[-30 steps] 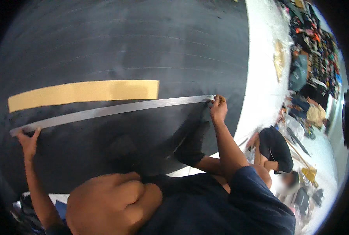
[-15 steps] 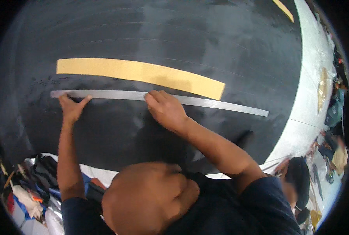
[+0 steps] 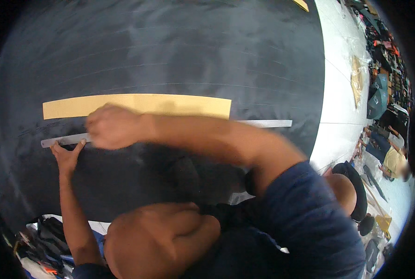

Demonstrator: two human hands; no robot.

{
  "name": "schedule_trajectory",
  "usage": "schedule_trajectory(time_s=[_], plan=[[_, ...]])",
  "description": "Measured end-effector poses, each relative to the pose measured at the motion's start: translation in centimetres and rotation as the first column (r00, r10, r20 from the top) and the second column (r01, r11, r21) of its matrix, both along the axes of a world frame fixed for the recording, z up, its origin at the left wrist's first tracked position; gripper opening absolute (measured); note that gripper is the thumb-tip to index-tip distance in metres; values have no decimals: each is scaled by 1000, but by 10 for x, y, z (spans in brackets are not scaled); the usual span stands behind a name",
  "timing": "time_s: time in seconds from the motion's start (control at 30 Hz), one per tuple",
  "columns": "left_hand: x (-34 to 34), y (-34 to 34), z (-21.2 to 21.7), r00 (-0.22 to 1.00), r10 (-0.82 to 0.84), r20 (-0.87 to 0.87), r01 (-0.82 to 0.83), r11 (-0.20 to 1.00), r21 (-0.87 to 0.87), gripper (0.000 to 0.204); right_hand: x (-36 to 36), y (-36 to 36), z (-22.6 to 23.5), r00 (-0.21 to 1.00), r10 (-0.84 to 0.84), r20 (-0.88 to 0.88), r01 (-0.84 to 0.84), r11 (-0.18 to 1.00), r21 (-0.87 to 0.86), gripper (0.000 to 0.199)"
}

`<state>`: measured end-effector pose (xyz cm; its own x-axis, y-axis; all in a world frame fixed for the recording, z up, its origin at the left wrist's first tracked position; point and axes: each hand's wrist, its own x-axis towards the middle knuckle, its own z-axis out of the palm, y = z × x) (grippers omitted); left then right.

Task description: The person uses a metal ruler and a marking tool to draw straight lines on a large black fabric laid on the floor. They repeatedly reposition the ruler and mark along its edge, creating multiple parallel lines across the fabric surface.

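Observation:
A long silver metal straightedge (image 3: 263, 123) lies on a broad black sheet (image 3: 179, 60), just on the near side of a yellow strip (image 3: 170, 102). My left hand (image 3: 67, 158) has its thumb and fingers spread against the near edge of the straightedge, close to its left end. Just right of it, my right hand (image 3: 112, 128) is closed above the straightedge and overlaps the yellow strip in view. It is blurred, and whatever is in its fingers is hidden. My right forearm covers the middle of the straightedge and part of the strip's near edge.
Thin pale curved lines run across the black sheet. Another yellow piece (image 3: 302, 4) lies at its far right corner. Beyond the right edge is white floor (image 3: 331, 93) with a plastic-wrapped item (image 3: 356, 81), clutter and other people (image 3: 389, 153). Bags and cloth (image 3: 49, 242) lie at lower left.
My right hand has slid left from the straightedge's middle to beside my left hand, its forearm now crossing the straightedge. My left hand stays near the left end. The whole view has shifted and turned.

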<state>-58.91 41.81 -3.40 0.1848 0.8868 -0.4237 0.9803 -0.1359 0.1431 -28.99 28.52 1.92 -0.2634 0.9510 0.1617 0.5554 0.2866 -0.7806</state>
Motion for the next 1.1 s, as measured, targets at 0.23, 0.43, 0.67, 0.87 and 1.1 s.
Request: schedule_trajectory(time_s=[0.23,0.43,0.67,0.87,1.1], plan=[[-5,9,4,999,17,41,-19,999,40,121,276,-205,110,806,41,590,370,743,-558,45],[-4,22,-15,998,8,54,-9,1000,25,118,329,-438,106,726,-72,684,574,612,-544,30],[0,10,7,997,-25,-66,25,1000,8,120,230,-485,1,370,-658,656,907,410,-99,41],[98,-101,11,989,-111,-97,115,993,38,109,268,-574,-22,72,-707,703,968,219,121,44],[174,-232,7,970,-238,-46,242,954,178,93,358,-648,-37,-240,-673,700,970,-143,194,50]])
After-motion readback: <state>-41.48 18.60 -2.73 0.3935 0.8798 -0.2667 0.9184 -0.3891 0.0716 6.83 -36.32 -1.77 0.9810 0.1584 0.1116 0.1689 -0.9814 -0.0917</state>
